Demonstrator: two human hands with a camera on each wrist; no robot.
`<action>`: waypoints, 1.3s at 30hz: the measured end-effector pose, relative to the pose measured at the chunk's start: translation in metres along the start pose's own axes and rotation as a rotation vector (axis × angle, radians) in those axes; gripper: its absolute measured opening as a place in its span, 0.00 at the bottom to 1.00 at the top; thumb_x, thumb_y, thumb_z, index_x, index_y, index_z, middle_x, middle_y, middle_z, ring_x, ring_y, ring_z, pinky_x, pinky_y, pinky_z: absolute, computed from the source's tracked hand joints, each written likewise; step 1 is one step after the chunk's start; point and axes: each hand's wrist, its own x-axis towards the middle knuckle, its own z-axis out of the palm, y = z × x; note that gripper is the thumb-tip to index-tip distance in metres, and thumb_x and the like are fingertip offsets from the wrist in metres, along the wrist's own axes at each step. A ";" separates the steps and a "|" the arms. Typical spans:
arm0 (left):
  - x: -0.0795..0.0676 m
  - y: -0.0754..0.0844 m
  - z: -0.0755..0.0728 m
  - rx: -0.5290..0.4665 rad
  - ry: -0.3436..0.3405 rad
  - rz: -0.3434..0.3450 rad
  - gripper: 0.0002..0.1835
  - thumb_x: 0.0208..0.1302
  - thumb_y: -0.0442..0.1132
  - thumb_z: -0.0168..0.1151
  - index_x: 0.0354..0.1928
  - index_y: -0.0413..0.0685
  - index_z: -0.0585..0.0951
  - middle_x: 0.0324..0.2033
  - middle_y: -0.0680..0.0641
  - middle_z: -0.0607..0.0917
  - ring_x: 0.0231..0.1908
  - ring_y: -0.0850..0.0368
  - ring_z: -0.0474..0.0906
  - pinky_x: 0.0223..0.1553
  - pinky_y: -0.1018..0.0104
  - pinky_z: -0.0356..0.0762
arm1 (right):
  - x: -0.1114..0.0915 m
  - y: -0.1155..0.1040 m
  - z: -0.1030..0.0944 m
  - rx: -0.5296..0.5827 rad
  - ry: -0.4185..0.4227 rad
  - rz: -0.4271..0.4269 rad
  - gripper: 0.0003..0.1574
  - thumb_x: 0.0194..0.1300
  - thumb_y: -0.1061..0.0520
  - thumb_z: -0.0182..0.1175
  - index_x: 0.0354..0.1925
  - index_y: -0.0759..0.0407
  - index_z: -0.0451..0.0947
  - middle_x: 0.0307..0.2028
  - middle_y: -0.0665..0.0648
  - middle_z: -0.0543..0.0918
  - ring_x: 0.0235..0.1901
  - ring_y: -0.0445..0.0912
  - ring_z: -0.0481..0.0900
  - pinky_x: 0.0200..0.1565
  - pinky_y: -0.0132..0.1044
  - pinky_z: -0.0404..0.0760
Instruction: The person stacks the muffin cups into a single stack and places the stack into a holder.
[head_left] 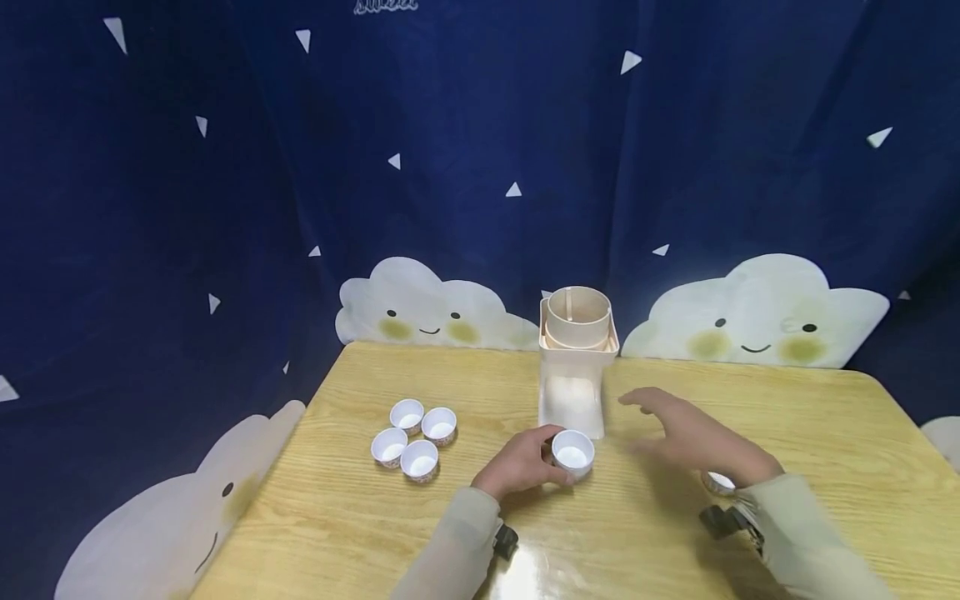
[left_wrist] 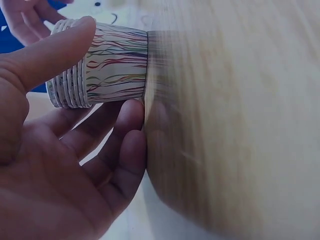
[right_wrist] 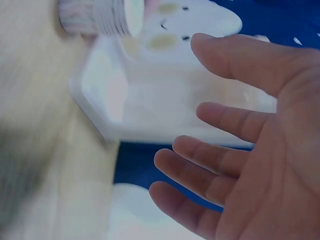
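Observation:
In the head view my left hand (head_left: 522,462) holds a stack of nested paper cups (head_left: 573,454) upright on the table, thumb and fingers around its side. The left wrist view shows several rolled rims at the top of the stack (left_wrist: 117,65) and wavy coloured lines on its wall. My right hand (head_left: 690,437) is raised to the right of the stack, fingers extended and holding nothing. Under its wrist, a small white cup (head_left: 722,483) is partly hidden. Behind the stack stands a cream-coloured stand (head_left: 572,404) with a round open cylinder (head_left: 577,321) on top.
Several white cups with patterned sides, among them a front one (head_left: 419,461), form a cluster on the left of the wooden table (head_left: 300,533). A dark blue curtain (head_left: 465,125) with clouds and triangles hangs behind the table and along its left.

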 end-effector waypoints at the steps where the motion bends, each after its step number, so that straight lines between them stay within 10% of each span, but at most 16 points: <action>1: 0.000 0.000 0.000 -0.002 0.000 0.001 0.29 0.47 0.36 0.79 0.54 0.55 0.81 0.38 0.53 0.84 0.34 0.65 0.72 0.36 0.73 0.71 | -0.002 0.002 -0.005 -0.011 0.008 0.007 0.36 0.61 0.50 0.68 0.63 0.64 0.71 0.59 0.66 0.78 0.54 0.62 0.79 0.54 0.58 0.78; 39: -0.001 0.004 0.004 0.108 0.037 0.002 0.28 0.49 0.42 0.78 0.55 0.57 0.79 0.42 0.54 0.86 0.39 0.67 0.77 0.44 0.71 0.74 | -0.090 0.073 -0.055 -0.089 -0.028 0.235 0.37 0.67 0.48 0.63 0.63 0.71 0.69 0.60 0.78 0.73 0.52 0.71 0.77 0.44 0.62 0.79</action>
